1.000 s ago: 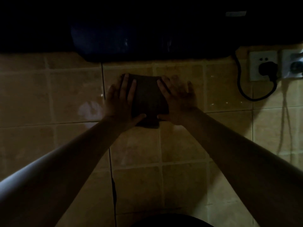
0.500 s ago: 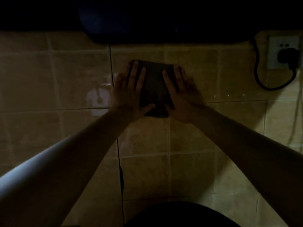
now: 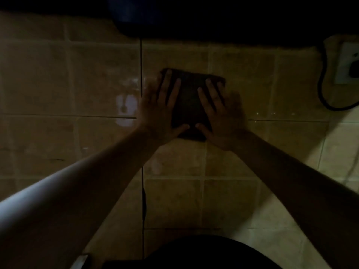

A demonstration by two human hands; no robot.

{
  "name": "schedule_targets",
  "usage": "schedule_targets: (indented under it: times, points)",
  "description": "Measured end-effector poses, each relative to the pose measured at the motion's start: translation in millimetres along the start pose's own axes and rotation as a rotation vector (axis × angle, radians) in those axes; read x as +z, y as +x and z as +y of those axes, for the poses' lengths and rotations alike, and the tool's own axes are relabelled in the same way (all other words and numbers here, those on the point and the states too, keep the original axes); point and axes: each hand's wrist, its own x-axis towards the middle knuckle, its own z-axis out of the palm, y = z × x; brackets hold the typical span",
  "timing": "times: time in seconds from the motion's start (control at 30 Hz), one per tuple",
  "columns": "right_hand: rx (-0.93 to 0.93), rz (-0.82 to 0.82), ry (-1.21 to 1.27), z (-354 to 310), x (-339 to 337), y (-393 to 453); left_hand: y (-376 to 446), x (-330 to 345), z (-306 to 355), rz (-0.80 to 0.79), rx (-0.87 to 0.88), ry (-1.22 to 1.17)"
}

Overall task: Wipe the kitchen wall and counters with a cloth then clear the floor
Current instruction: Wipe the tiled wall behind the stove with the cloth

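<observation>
While dim light falls across the scene, a dark folded cloth (image 3: 191,105) lies flat against the tiled wall (image 3: 97,74). Left hand (image 3: 157,111) and right hand (image 3: 221,117) press it side by side, fingers straight and slightly spread, thumbs nearly meeting. At far right, a black cord (image 3: 323,90) hangs from a wall socket (image 3: 347,65).

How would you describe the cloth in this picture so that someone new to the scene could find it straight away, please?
Start from the beige tiled wall that fills the view, under the dark overhang along the top. Near its middle, the left hand and right hand press flat, and the cloth lies between and under them. It is the only dark, roughly square patch on the pale tiles.
</observation>
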Motion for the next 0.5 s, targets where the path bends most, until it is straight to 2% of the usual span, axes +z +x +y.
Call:
schedule_targets:
  times: [0.13, 0.4, 0.5]
  points:
    - [-0.036, -0.022, -0.022, 6.7, -0.9, 1.0, -2.7, -1.5, 6.1, -0.021, -0.02, -0.02]
    - [-0.196, -0.009, 0.008, 40.3, -10.5, 7.4, -3.6, -7.7, 34.8, -0.07, -0.197, 0.002]
    - [-0.225, 0.005, -0.007, 57.6, -17.0, 10.5, 4.9, -12.3, 45.6, -0.028, -0.195, -0.027]
